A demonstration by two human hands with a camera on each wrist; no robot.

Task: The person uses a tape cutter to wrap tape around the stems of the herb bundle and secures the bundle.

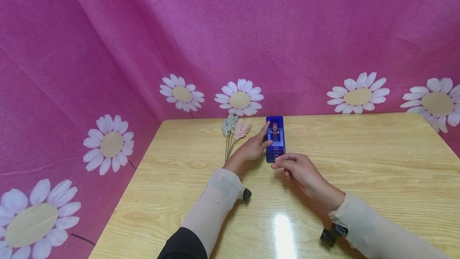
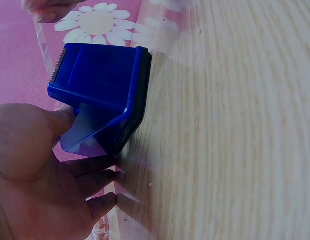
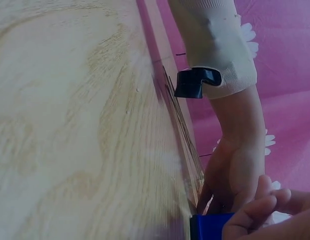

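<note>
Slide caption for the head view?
Left grip holds a blue tape dispenser, right grip pinches at its near end; sprigs alongside.

The tape dispenser (image 1: 276, 138) is deep blue, the counter (image 1: 359, 155) yellowish with wood grain, the cloth (image 1: 287, 31) magenta with white, beige-centred daisies (image 1: 358, 96), the sprigs (image 1: 241, 130) grey-green and pink.

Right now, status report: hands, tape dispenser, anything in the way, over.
Left hand braced against blue tape dispenser. Right hand at its near end, apparently pinching clear tape. Dispenser upright on table. Sprigs lie to its left, seemingly out of the way.
</note>
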